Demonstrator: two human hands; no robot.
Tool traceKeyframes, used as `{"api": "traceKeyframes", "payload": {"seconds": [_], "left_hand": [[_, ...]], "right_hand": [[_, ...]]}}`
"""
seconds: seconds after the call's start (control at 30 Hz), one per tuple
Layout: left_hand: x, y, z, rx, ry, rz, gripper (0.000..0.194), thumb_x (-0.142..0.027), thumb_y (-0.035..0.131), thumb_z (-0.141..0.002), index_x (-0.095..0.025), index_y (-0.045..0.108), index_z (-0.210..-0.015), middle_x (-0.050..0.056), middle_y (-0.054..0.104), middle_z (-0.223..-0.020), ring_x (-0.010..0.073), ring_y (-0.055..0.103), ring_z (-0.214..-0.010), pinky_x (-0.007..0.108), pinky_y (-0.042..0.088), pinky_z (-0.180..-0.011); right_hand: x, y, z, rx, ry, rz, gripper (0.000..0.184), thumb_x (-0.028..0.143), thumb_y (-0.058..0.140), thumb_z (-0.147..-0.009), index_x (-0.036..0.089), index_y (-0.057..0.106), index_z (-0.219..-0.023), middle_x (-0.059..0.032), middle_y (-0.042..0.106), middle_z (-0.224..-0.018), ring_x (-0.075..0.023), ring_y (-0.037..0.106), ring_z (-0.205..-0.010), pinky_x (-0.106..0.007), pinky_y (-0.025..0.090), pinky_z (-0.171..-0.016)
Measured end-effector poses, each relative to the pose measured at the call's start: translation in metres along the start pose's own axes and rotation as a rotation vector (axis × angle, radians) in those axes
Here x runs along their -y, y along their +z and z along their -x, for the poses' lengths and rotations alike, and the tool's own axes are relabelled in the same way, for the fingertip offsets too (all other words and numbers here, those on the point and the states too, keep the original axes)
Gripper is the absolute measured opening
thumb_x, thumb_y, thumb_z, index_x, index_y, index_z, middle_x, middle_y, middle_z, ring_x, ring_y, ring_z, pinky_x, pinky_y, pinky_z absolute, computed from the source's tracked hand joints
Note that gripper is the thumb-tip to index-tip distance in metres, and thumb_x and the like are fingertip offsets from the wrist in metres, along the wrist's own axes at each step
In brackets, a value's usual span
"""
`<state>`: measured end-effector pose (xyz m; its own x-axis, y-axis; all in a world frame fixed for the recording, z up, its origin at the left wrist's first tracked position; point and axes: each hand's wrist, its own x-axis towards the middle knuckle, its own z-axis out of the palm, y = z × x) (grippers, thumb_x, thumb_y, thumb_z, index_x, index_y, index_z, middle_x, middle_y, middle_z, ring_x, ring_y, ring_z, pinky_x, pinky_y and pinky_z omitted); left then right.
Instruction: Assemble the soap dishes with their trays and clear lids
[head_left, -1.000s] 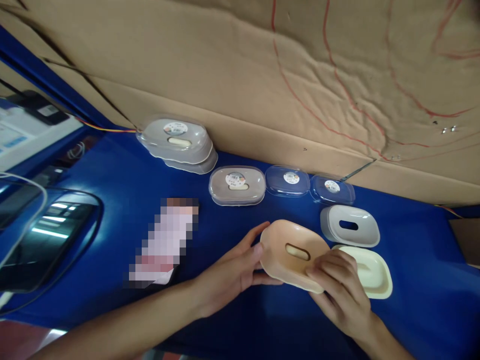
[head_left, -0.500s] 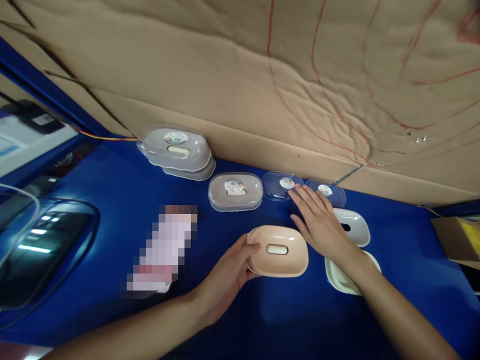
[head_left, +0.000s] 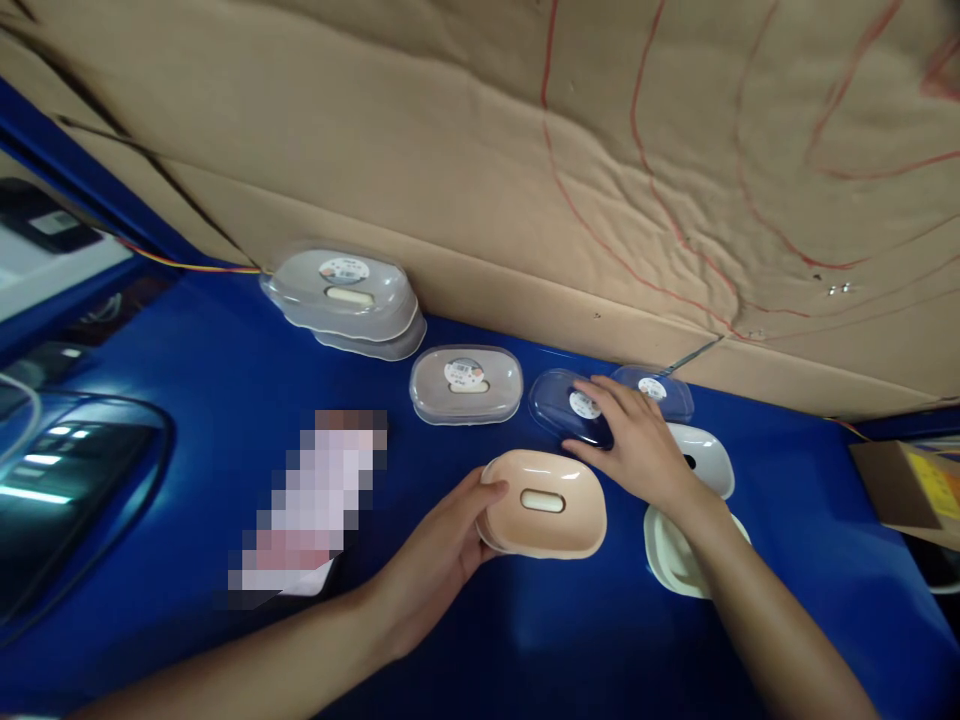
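Note:
My left hand (head_left: 472,515) grips the left end of a peach-coloured soap dish (head_left: 577,520), thumb on its rim and fingers underneath. A cream bar shows through the slot in its middle. My right hand (head_left: 634,435) is closed on a clear plastic lid (head_left: 555,400) with a round label, which sits tilted over the table. Beyond it lies a second clear lid (head_left: 675,395). Under my right wrist are a white slotted dish (head_left: 715,455) and a pale yellow dish (head_left: 664,555), both partly hidden by the arm.
A lidded soap dish (head_left: 431,390) stands left of the held lid. Farther left are stacked lidded dishes (head_left: 375,320). A blurred-out phone-like object (head_left: 315,500) lies on the blue table (head_left: 465,650). A dark tablet with cables (head_left: 67,500) is at left. Cardboard (head_left: 375,120) walls the back.
My right hand left the peach dish, reached to the clear lid and pulled it up and nearer. My left hand kept the dish and moved slightly left with it.

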<state>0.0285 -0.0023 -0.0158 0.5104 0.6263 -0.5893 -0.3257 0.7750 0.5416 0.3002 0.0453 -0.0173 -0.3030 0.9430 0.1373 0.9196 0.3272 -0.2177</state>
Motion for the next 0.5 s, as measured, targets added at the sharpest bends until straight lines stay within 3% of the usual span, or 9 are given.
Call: {"api": "traceKeyframes", "payload": {"seconds": [0.1, 0.27, 0.37, 0.5], "left_hand": [[-0.002, 0.001, -0.001, 0.009, -0.004, 0.028, 0.044, -0.047, 0.058, -0.104, -0.021, 0.067, -0.139, 0.01, 0.072, -0.142, 0.0324, 0.061, -0.138, 0.045, 0.047, -0.111], [-0.006, 0.003, -0.004, 0.08, -0.028, 0.079, 0.055, -0.058, 0.041, -0.109, -0.021, 0.069, -0.139, 0.008, 0.076, -0.137, 0.0294, 0.064, -0.134, 0.044, 0.044, -0.114], [-0.005, 0.003, -0.005, 0.105, -0.024, 0.096, 0.057, -0.059, 0.04, -0.11, -0.02, 0.07, -0.139, 0.008, 0.077, -0.136, 0.0296, 0.064, -0.134, 0.044, 0.043, -0.116], [-0.002, 0.001, -0.005, 0.099, -0.011, 0.092, 0.054, -0.056, 0.044, -0.109, -0.02, 0.069, -0.141, 0.009, 0.075, -0.14, 0.0299, 0.063, -0.136, 0.044, 0.045, -0.113]], "right_hand": [[0.004, -0.019, 0.005, -0.048, -0.003, -0.126, 0.07, 0.053, 0.071, -0.097, 0.03, 0.044, -0.157, -0.0156, 0.054, -0.158, -0.0375, 0.052, -0.147, -0.063, 0.044, -0.118], [0.031, -0.048, 0.025, 0.295, -0.145, -0.29, 0.081, 0.052, 0.076, -0.094, 0.037, 0.035, -0.163, -0.0092, 0.048, -0.163, -0.0305, 0.053, -0.147, -0.05, 0.053, -0.117], [0.046, -0.049, 0.033, 0.359, -0.156, -0.28, 0.087, 0.045, 0.082, -0.089, 0.04, 0.035, -0.163, -0.0076, 0.049, -0.161, -0.03, 0.057, -0.144, -0.047, 0.057, -0.113], [0.055, -0.042, 0.037, 0.325, -0.169, -0.256, 0.088, 0.037, 0.084, -0.087, 0.038, 0.037, -0.162, -0.0097, 0.051, -0.157, -0.0322, 0.057, -0.143, -0.05, 0.057, -0.112]]}}
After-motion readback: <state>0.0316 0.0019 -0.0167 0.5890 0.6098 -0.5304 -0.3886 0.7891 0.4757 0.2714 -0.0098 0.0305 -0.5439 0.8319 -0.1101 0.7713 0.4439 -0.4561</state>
